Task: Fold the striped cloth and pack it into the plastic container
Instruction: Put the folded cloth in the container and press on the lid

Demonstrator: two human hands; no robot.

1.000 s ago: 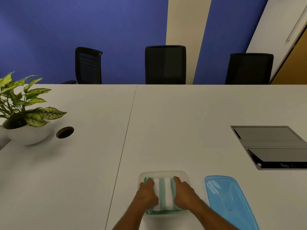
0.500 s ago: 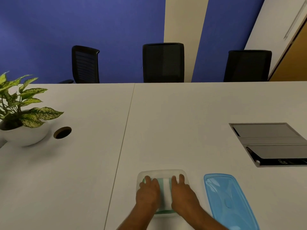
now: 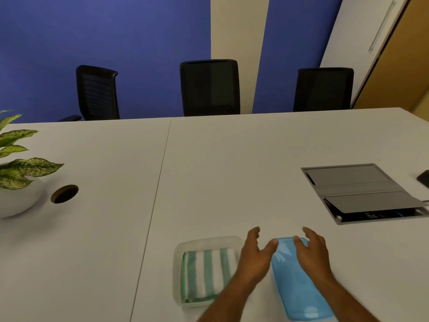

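Note:
The folded green-and-white striped cloth (image 3: 207, 274) lies inside the clear plastic container (image 3: 178, 249) near the table's front edge. Just right of it, a blue lid (image 3: 294, 282) lies flat on the table. My left hand (image 3: 254, 256) hovers at the lid's left edge with fingers spread and relaxed, its forearm crossing the container's right side. My right hand (image 3: 312, 254) is over the lid's far right corner, fingers loosely spread. Whether either hand touches the lid is unclear; neither grips it.
A potted plant (image 3: 16, 173) in a white bowl stands at the far left beside a round cable hole (image 3: 64, 194). A grey cable box (image 3: 362, 194) with open flaps sits in the table at right. Three black chairs (image 3: 210, 87) line the far side.
Both hands have left the cloth in the container and moved right to the blue lid. The cloth stays in the container, now uncovered.

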